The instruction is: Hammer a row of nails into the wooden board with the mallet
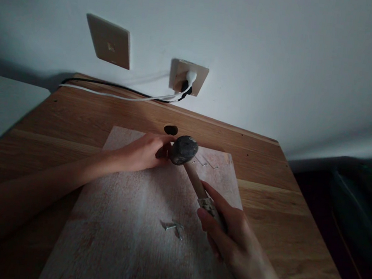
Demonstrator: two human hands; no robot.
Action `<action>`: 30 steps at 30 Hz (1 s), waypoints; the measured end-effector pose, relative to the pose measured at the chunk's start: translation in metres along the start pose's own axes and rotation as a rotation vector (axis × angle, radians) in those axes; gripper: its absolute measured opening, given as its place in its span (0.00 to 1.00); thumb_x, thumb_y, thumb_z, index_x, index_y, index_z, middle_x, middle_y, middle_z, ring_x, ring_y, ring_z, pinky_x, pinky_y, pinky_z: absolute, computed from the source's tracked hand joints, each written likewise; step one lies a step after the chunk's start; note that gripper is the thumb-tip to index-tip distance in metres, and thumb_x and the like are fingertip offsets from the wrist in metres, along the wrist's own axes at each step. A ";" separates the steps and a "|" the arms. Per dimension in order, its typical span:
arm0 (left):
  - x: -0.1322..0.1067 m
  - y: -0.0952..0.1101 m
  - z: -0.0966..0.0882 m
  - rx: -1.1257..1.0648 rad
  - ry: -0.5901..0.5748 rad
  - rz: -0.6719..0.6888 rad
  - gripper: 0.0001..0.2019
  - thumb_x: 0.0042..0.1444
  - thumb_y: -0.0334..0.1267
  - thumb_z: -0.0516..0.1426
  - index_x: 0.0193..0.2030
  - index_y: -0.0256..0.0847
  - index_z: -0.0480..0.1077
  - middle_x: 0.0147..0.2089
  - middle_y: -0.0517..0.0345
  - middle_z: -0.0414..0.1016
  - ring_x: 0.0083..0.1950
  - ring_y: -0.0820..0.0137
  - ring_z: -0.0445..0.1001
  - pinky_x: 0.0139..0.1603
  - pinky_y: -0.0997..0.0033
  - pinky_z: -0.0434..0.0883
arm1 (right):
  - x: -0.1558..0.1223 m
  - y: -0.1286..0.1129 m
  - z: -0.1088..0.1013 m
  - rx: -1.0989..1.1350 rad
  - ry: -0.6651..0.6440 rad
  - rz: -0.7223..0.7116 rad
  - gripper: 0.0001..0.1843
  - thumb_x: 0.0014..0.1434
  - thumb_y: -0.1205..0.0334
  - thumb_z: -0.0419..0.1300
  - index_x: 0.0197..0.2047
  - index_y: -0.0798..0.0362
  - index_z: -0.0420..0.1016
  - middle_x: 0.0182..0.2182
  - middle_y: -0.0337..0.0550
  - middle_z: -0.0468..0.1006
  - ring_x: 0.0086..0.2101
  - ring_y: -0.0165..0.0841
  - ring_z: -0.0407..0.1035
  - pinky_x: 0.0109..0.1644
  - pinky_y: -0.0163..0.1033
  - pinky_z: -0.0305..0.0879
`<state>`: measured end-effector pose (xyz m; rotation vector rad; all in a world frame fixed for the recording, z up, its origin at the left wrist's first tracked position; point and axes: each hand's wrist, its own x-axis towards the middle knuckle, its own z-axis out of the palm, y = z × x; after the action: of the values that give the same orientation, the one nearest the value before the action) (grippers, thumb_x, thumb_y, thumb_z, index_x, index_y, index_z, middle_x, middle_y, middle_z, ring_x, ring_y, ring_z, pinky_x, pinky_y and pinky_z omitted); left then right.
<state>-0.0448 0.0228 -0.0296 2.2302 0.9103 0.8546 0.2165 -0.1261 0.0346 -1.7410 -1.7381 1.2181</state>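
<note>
My right hand [228,232] is wrapped round the handle of a mallet [184,150] with a dark, rounded head and a wooden shaft. Just left of the mallet head, my left hand [150,152] rests low over a pale, worn board [120,222], its fingers drawn together. Whatever those fingertips pinch is hidden behind the head. Several small nails [204,164] stand in a row near the board's far edge, right of the mallet head. A small heap of loose nails [174,227] lies on the board, left of my right hand.
Under the board is a wooden tabletop [274,224] with a round cable hole [170,130]. White and black cables [119,96] run along its back edge to a wall socket [191,77]. A blank wall plate [111,42] is further left. A white surface [1,106] adjoins at left.
</note>
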 end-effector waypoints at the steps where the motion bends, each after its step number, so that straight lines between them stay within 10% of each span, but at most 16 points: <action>1: 0.000 0.000 0.000 0.008 0.007 0.011 0.12 0.57 0.26 0.60 0.47 0.38 0.75 0.41 0.55 0.82 0.39 0.68 0.79 0.38 0.72 0.71 | 0.001 0.000 0.000 0.004 -0.001 0.003 0.37 0.69 0.41 0.58 0.75 0.49 0.65 0.19 0.35 0.73 0.21 0.34 0.70 0.27 0.38 0.70; 16: -0.001 -0.002 -0.002 0.019 0.002 -0.016 0.21 0.57 0.28 0.60 0.58 0.39 0.72 0.46 0.52 0.83 0.44 0.64 0.81 0.43 0.68 0.74 | -0.002 0.001 0.003 -0.017 0.014 -0.028 0.35 0.69 0.42 0.59 0.74 0.48 0.67 0.28 0.42 0.81 0.31 0.39 0.78 0.34 0.40 0.76; 23: -0.009 0.029 -0.009 0.165 0.081 0.252 0.03 0.60 0.31 0.58 0.38 0.40 0.68 0.35 0.59 0.74 0.34 0.71 0.72 0.36 0.70 0.70 | -0.038 0.022 -0.015 0.046 0.119 0.109 0.35 0.68 0.41 0.61 0.72 0.46 0.70 0.28 0.41 0.80 0.22 0.34 0.71 0.23 0.37 0.71; 30: -0.025 0.091 0.019 0.373 -0.319 0.610 0.06 0.65 0.31 0.60 0.36 0.41 0.71 0.36 0.58 0.76 0.38 0.67 0.74 0.41 0.64 0.71 | -0.045 0.042 -0.019 -0.080 0.190 0.159 0.35 0.65 0.36 0.62 0.68 0.44 0.75 0.45 0.50 0.85 0.47 0.48 0.79 0.52 0.50 0.78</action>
<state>-0.0101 -0.0560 0.0133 2.9309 0.2407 0.5703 0.2638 -0.1690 0.0253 -2.0041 -1.5839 1.0187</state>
